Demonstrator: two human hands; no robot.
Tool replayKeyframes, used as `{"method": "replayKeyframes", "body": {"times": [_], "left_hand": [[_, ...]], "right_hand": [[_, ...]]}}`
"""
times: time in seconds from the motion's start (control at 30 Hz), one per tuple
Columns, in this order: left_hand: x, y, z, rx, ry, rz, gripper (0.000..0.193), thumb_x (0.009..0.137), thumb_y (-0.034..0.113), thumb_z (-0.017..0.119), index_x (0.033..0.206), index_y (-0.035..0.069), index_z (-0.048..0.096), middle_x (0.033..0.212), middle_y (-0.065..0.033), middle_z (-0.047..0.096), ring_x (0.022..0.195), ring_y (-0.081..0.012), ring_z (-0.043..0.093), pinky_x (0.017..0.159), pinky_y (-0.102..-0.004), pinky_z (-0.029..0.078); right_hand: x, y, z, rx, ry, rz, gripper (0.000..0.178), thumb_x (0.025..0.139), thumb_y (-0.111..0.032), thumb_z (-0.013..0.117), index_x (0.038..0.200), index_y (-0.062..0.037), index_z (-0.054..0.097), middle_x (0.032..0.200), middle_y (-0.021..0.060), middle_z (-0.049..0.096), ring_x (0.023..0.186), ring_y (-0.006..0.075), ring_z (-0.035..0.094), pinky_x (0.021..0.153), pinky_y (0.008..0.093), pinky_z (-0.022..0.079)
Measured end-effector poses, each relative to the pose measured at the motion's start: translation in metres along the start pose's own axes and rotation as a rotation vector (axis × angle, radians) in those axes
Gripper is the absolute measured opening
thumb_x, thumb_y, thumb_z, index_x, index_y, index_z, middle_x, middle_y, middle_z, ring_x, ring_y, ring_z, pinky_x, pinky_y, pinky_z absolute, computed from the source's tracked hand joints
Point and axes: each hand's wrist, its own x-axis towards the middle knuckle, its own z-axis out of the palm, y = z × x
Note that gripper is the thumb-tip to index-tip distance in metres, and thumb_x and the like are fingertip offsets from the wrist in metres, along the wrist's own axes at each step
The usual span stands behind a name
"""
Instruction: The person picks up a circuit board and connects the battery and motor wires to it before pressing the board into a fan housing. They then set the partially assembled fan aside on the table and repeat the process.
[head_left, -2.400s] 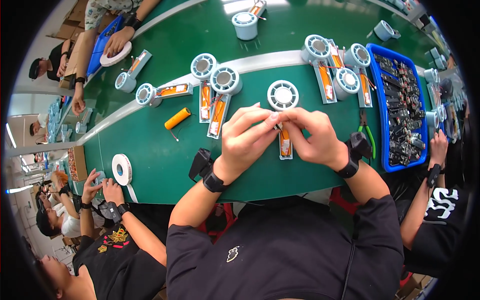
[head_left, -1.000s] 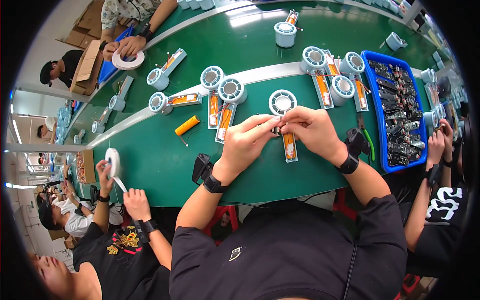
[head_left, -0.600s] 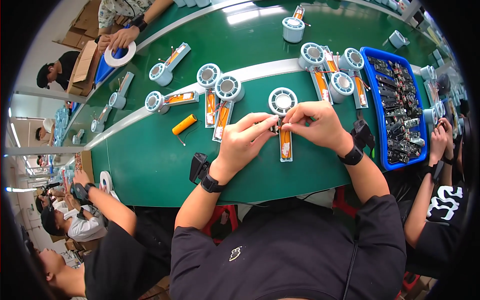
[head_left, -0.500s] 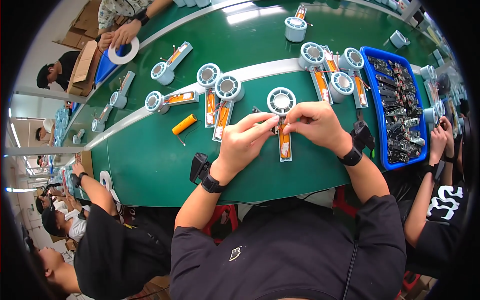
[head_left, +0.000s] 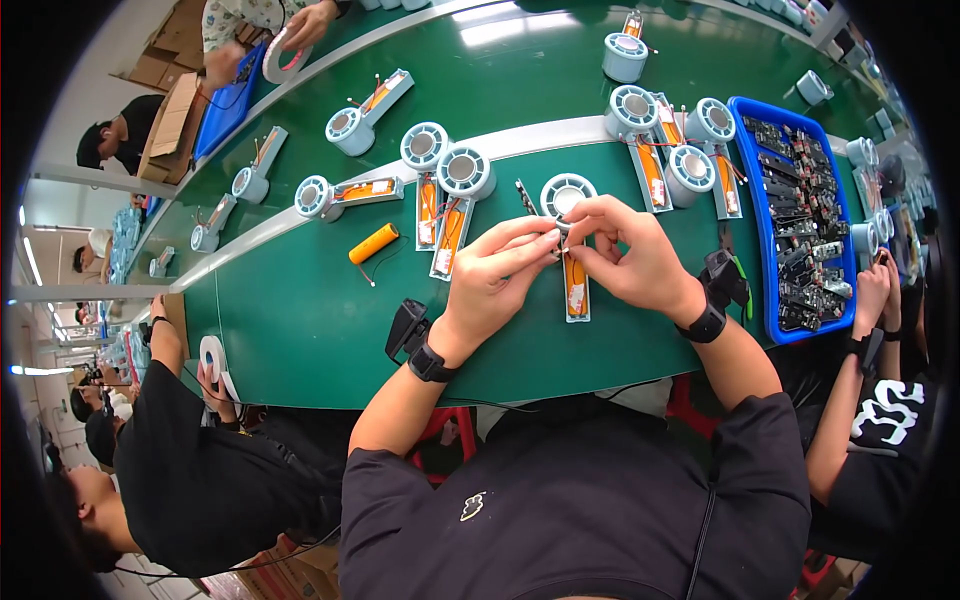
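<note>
My left hand (head_left: 505, 278) is closed in a pinch on a narrow dark circuit board (head_left: 526, 197), whose end sticks up past the fingers. My right hand (head_left: 632, 262) pinches a tiny white wire connector (head_left: 565, 250) right beside the left fingertips. Under both hands lies a light blue fan-like unit: its round head (head_left: 568, 190) points away from me, and its open handle (head_left: 577, 300) holds an orange battery. The fingers hide the joint between head and handle, and the exact contact of connector and board cannot be made out.
Similar units (head_left: 466, 172) stand around the green table (head_left: 320, 340). A loose orange battery (head_left: 374, 243) lies to the left. A blue tray (head_left: 768, 250) of circuit boards and cutters (head_left: 735, 265) are at the right. Co-workers sit on both sides; another handles a tape roll (head_left: 285, 62) across the table.
The board by my left hand now points more steeply upward, and my right fingers have shifted slightly up. The left co-worker's arm moved; the person opposite lifted the tape roll.
</note>
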Motion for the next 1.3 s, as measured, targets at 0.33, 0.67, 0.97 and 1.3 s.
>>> {"method": "replayKeyframes", "body": {"times": [0.33, 0.67, 0.97, 1.3], "left_hand": [[-0.001, -0.003, 0.002, 0.035, -0.06, 0.001, 0.033, 0.084, -0.011, 0.074, 0.113, 0.003, 0.077, 0.122, -0.0153, 0.069, 0.106, -0.0255, 0.073, 0.09, -0.0327, 0.064], [-0.001, -0.01, 0.005, 0.199, 0.038, 0.032, 0.029, 0.084, -0.005, 0.076, 0.112, 0.005, 0.076, 0.117, -0.0129, 0.071, 0.099, -0.026, 0.075, 0.084, -0.0329, 0.064], [-0.003, -0.003, 0.004, 0.229, -0.006, 0.052, 0.025, 0.084, -0.004, 0.076, 0.108, 0.003, 0.076, 0.116, -0.0138, 0.071, 0.097, -0.0287, 0.074, 0.083, -0.0334, 0.063], [-0.005, 0.004, 0.004, 0.31, 0.06, 0.061, 0.032, 0.081, -0.003, 0.077, 0.112, 0.002, 0.074, 0.119, -0.0136, 0.071, 0.1, -0.0298, 0.071, 0.084, -0.0367, 0.06]], "right_hand": [[-0.002, 0.003, 0.0, -0.053, -0.002, -0.053, 0.052, 0.082, 0.009, 0.07, 0.131, -0.0048, 0.061, 0.088, 0.0037, 0.077, 0.053, 0.0047, 0.045, 0.049, 0.022, 0.037], [-0.011, 0.007, 0.021, -0.369, 0.154, -0.205, 0.054, 0.081, 0.008, 0.071, 0.132, -0.0059, 0.068, 0.079, 0.0129, 0.074, 0.054, 0.0227, 0.064, 0.051, 0.0314, 0.048], [-0.009, -0.014, 0.02, -0.428, 0.086, -0.284, 0.044, 0.083, 0.006, 0.069, 0.125, -0.0053, 0.072, 0.074, 0.0153, 0.069, 0.056, 0.0274, 0.066, 0.052, 0.0344, 0.05], [0.08, -0.034, -0.064, -0.537, 0.381, -0.24, 0.023, 0.091, -0.006, 0.066, 0.112, -0.001, 0.072, 0.089, 0.0163, 0.074, 0.069, 0.0226, 0.069, 0.065, 0.031, 0.054]]}}
